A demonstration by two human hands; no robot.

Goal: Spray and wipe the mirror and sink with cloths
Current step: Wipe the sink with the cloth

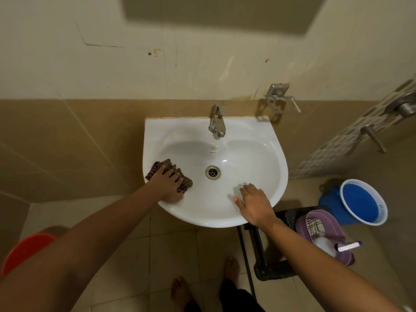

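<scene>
A white wall-mounted sink (254, 136) fills the middle of the view, with a metal tap (217, 122) at its back and a drain (212, 172) in the bowl. My left hand (167, 184) presses a brown striped cloth (167, 164) onto the sink's left rim and inner slope. My right hand (255, 202) lies flat with fingers spread on the front right of the bowl, holding nothing. The mirror's lower edge (216, 12) shows blurred at the top of the wall.
A dark stool (286, 218) at the right carries a purple cloth (315, 218) and a white spray bottle (326, 246). A blue bucket (360, 202) stands beyond it, a red bucket (24, 251) at the lower left. My bare feet (180, 289) are on the tiled floor.
</scene>
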